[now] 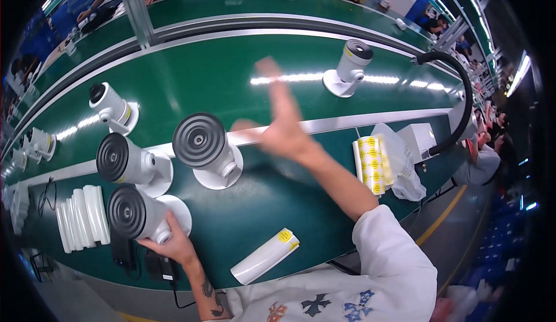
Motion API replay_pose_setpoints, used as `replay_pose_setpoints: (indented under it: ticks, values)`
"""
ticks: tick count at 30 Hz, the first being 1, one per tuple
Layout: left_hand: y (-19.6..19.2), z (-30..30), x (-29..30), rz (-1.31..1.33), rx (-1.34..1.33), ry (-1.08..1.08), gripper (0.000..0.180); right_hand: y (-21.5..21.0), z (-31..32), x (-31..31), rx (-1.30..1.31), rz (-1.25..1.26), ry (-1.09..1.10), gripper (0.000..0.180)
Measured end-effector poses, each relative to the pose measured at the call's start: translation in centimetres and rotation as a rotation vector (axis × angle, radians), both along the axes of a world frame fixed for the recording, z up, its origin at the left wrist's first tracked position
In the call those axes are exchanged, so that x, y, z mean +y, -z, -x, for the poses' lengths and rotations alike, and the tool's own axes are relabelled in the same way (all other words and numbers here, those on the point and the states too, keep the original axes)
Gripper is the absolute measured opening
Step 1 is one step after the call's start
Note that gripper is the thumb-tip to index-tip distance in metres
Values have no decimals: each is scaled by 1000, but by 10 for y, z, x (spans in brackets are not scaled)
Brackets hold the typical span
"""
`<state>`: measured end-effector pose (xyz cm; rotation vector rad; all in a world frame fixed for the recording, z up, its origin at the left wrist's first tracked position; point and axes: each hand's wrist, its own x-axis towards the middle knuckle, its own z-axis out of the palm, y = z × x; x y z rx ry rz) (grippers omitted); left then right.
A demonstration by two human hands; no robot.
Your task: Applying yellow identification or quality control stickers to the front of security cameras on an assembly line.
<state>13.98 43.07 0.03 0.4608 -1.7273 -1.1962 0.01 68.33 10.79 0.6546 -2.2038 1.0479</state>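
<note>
At the lower left, my left hand (176,242) is closed around a white security camera (149,213), a fat cylinder jointed to a round base, its black ringed end tilted up. Close beside it stand a second white camera (138,164) and a third camera (217,158), both on the near table edge by the belt. My right hand (284,133), smeared by motion, stretches over the metal rail toward the green belt. Its thumb and fingers are spread, and nothing shows in them.
The green conveyor belt (231,84) carries a white camera (350,67) at right and several at left. On the dark green table (243,217) lie a white roll (266,256), yellow-printed film (370,165), white sleeves (84,217) and black adapters (123,251). A black hose (463,90) arches at right.
</note>
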Motion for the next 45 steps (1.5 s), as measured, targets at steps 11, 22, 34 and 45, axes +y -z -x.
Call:
replay_pose_setpoints:
  ticks: [11,22,34,45]
  values:
    - [8,-8,10,-190,-35,74,86,41,134,285,-162,163,869,123]
    - [-54,-79,56,490,-390,991,46,-28,-79,110,-340,285,279,90]
    - [-94,-58,52,581,-737,1487,27,10,-159,16,-462,223,-46,103]
    - [-112,-47,55,785,-515,1533,25,-29,-214,51,-611,-10,-318,34]
